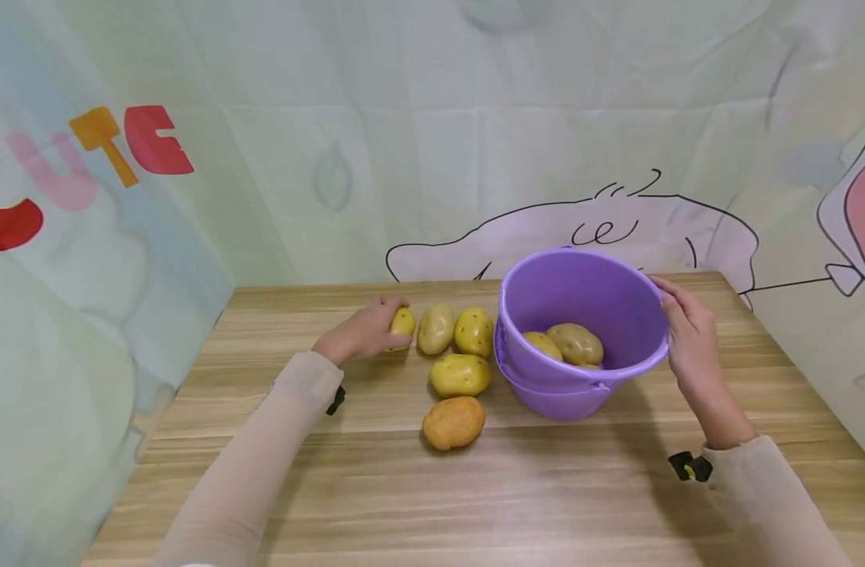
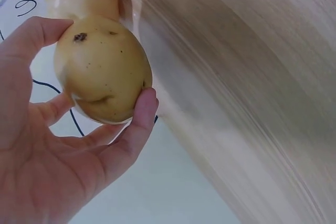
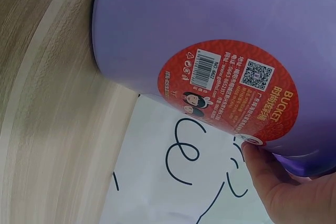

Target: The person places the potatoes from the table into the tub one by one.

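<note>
The left grip [image 1: 369, 327] holds a yellow potato [image 1: 403, 324] between thumb and fingers, with a pale potato [image 1: 436, 328] just to its right on the wooden surface [image 1: 361, 488], then two other yellow potatoes [image 1: 461, 375] and an orange-brown potato [image 1: 454, 423] to its right and nearer the person. The right grip [image 1: 693, 335] pinches the rim of the purple bucket [image 1: 556, 403] just to its left, several potatoes [image 1: 574, 345] inside.

1 potato [image 1: 454, 423] orange, other potatoes [image 1: 461, 375] yellow to tan; purple bucket [image 1: 556, 400], red label [image 3: 228, 93]; brown wood-grained table [image 1: 546, 496]; beige sleeves [image 1: 262, 441].
</note>
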Demonstrator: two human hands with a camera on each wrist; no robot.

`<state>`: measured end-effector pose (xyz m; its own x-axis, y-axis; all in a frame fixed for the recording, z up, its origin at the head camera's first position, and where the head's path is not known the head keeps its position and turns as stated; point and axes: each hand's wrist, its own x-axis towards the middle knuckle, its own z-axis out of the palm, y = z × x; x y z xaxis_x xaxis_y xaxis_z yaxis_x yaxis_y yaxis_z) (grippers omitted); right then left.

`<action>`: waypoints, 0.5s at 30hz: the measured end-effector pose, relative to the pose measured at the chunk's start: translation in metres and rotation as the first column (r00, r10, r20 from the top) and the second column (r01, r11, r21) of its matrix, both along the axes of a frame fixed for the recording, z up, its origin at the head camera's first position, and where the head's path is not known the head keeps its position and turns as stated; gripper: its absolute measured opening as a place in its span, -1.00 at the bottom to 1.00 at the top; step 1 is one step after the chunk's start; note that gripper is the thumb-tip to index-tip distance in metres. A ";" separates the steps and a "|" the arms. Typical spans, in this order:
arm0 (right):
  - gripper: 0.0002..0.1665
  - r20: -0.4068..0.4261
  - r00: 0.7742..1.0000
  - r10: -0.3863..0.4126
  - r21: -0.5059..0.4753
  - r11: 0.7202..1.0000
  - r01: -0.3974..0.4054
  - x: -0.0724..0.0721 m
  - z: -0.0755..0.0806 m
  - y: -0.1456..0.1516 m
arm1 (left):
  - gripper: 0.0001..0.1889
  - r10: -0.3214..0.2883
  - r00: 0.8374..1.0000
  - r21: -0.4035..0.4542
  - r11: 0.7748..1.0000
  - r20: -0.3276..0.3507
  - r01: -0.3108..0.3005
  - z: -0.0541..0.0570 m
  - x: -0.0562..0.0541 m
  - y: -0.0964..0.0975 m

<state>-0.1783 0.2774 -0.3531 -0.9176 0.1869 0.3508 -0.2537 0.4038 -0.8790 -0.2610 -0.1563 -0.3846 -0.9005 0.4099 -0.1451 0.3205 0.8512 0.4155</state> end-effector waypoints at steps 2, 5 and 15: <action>-0.48 -0.002 1.000 0.001 0.003 1.000 -0.001 0.000 0.000 0.000 | -0.31 -0.009 1.000 0.003 1.000 -0.005 0.009 0.002 0.001 0.000; -0.48 -0.003 1.000 0.001 0.008 1.000 -0.001 0.000 -0.001 0.001 | -0.31 -0.016 1.000 0.010 1.000 -0.005 0.017 0.005 0.003 0.001; -0.48 0.005 1.000 -0.003 0.009 1.000 0.003 -0.001 -0.001 0.002 | -0.32 -0.031 1.000 0.025 0.999 0.000 0.031 0.013 0.009 0.006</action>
